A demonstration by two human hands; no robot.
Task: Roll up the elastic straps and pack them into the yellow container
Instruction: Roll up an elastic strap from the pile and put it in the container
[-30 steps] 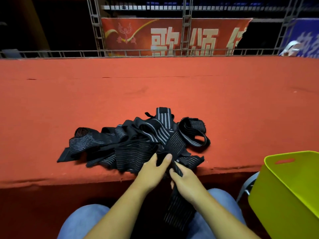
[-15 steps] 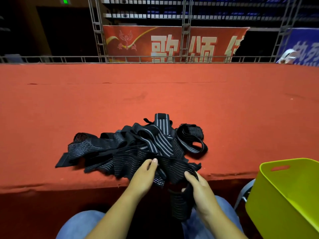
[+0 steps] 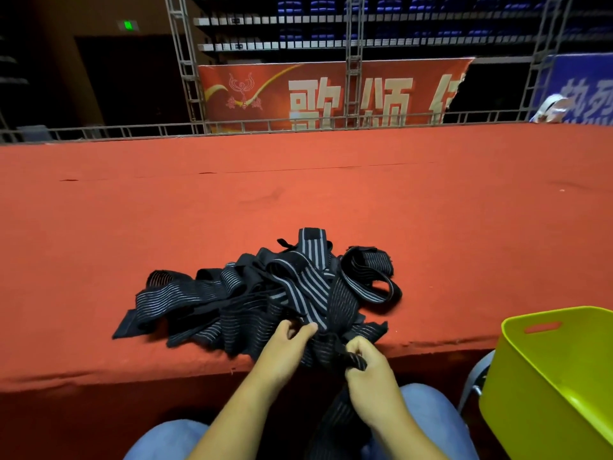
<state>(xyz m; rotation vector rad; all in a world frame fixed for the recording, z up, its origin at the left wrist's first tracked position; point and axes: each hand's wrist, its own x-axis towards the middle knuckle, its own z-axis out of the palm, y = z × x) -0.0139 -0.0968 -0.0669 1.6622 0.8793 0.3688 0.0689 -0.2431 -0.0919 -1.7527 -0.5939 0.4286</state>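
Observation:
A tangled pile of black elastic straps with grey stripes [image 3: 265, 293] lies near the front edge of the red carpeted platform [image 3: 298, 194]. My left hand [image 3: 282, 353] pinches the near edge of the pile. My right hand [image 3: 368, 376] grips the end of one strap [image 3: 335, 413], which hangs down over the platform edge between my knees. The yellow container [image 3: 557, 386] stands low at the right, beside my right knee, tilted toward me, with nothing visible inside.
A metal truss rail [image 3: 232, 127] runs along the platform's far edge, with a red banner [image 3: 315, 94] behind it. A grey chair frame [image 3: 474, 380] shows next to the container. My knees in blue jeans [image 3: 431, 416] sit under the platform edge.
Both hands have shifted on the strap end: my right hand has closed round it near the platform edge, and my left hand's fingers have curled onto the pile. The camera tilted up slightly.

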